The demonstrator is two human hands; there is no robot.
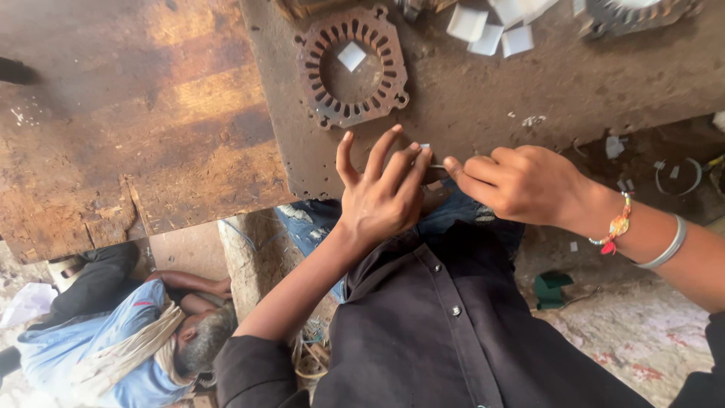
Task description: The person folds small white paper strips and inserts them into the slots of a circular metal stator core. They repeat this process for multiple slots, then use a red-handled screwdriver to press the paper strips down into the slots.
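Head view, looking down over the person's dark shirt (453,332). A rusty metal worktop (529,83) fills the upper part of the view, with a brown wooden board (113,113) beside it at the left.

On the worktop lies a round, slotted metal ring (352,66), with a small white paper square (352,56) inside its opening. More white paper pieces (491,26) lie scattered near the top edge, and a second slotted ring (642,15) is partly cut off at the upper right corner.

At the near edge of the worktop, the left hand (381,196) lies with its fingers spread, the fingertips pressing on a small white slip (425,147). The right hand (521,185) is closed, its thumb and forefinger pinched on a thin strip (436,165) just beside the left fingertips; the strip is too small to identify. The right wrist carries a beaded bracelet (618,225) and a metal bangle (668,245).

Below the board, another person in a blue shirt (113,340) is on the floor.
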